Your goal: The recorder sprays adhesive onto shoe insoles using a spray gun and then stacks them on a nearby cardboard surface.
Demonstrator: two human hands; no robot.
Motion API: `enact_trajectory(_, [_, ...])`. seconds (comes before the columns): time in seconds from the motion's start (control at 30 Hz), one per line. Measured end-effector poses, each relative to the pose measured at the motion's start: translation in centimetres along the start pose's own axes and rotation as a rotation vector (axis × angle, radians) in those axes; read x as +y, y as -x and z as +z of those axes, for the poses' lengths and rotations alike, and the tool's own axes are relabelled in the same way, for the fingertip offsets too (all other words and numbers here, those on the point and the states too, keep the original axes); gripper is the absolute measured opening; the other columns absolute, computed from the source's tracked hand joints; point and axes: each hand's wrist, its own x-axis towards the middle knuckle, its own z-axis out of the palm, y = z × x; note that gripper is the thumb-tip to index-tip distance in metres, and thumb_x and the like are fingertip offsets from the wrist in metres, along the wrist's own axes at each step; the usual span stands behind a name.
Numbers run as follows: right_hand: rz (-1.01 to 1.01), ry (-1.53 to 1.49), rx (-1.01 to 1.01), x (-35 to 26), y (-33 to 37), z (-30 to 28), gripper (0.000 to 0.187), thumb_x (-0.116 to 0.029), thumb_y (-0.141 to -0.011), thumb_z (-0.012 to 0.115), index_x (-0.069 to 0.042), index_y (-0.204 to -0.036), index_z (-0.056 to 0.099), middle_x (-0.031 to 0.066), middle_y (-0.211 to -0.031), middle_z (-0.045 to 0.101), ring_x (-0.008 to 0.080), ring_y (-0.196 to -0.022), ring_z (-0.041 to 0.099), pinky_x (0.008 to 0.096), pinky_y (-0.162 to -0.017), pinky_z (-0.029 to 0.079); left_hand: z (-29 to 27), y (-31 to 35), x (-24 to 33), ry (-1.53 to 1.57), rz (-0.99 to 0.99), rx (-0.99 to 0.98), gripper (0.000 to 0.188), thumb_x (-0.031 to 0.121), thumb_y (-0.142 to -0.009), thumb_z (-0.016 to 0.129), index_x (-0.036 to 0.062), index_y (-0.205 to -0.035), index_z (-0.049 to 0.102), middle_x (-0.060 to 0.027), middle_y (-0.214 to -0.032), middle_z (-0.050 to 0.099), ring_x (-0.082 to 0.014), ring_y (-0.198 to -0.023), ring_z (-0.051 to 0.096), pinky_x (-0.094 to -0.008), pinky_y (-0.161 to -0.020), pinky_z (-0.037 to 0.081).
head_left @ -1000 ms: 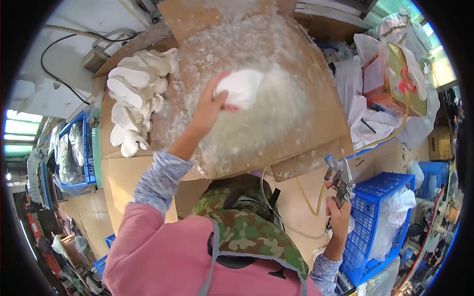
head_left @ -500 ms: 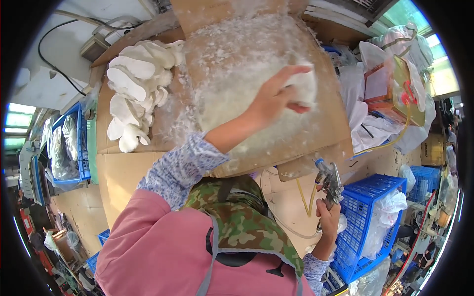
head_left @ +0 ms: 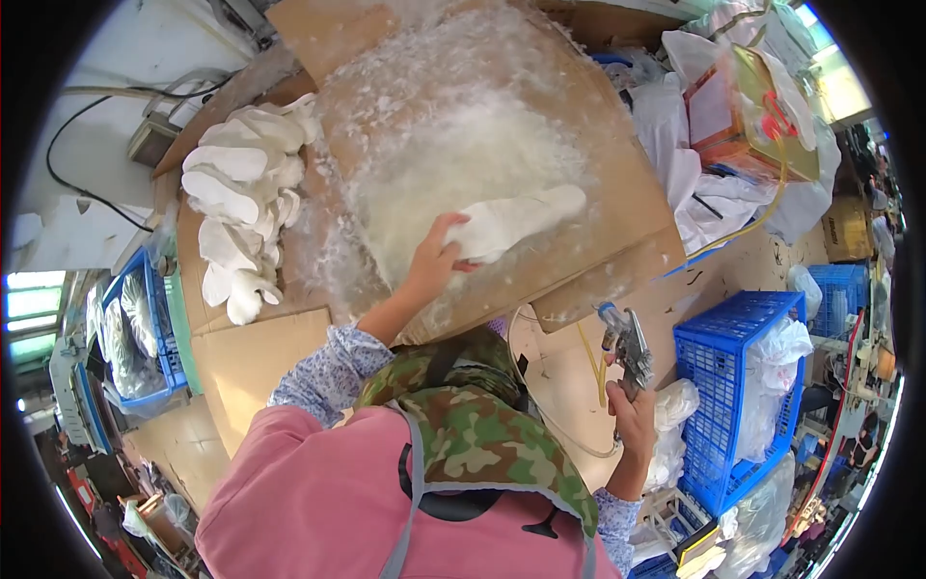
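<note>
My left hand [head_left: 434,265] grips one end of a white insole [head_left: 526,218] with thumb and fingers on its opposite edges. The insole lies low over the fluff-strewn cardboard [head_left: 617,232], its far end pointing right; I cannot tell whether it touches. My right hand [head_left: 632,420] is closed round the handle of a metal spray gun [head_left: 634,355] with a blue front part, held off the board's near right edge. Left of the board sits a heaped pile of white insoles [head_left: 227,198], some with fuzzy sides.
White fluff [head_left: 463,154] covers much of the cardboard. Right of it stand white plastic bags [head_left: 666,130] and an orange-sided box [head_left: 728,111]. A blue crate [head_left: 719,386] with bagged goods is beside my right hand. Another blue crate [head_left: 174,352] stands far left. Hoses trail near the gun.
My left hand has drawn back toward me and leftward, and the insole, blurred before, now lies lengthwise in view. My right hand still holds the spray gun, moved little. The view has shifted slightly.
</note>
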Motion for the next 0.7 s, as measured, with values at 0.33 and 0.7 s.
enact_trajectory(0.33, [-0.012, 0.164, -0.193, -2.8, -2.9, 3.4, 0.037, 0.0, -0.082, 0.055, -0.005, -0.118, 0.06, -0.0054, -0.065, 0.043, 0.0045, -0.053, 0.039, 0.0219, -0.05, 0.035, -3.4, 4.4, -2.6, -1.095, 0.451, 0.379, 0.041, 0.001, -0.079, 0.051, 0.0093, -0.119, 0.055, -0.0145, -0.125, 0.046, -0.0313, -0.115, 0.044, -0.0451, -0.096, 0.034])
enact_trajectory(0.7, [-0.152, 0.241, -0.271, -5.1, -3.9, 7.3, 0.037, 0.002, -0.082, 0.056, -0.002, -0.119, 0.057, 0.0082, -0.095, 0.063, 0.013, -0.073, 0.051, 0.0268, -0.068, 0.044, -0.7, 6.4, -6.5, -1.392, 0.487, 0.09, 0.047, 0.007, -0.075, 0.056, 0.0131, -0.121, 0.058, -0.01, -0.127, 0.045, -0.0293, -0.121, 0.041, -0.0529, -0.105, 0.024])
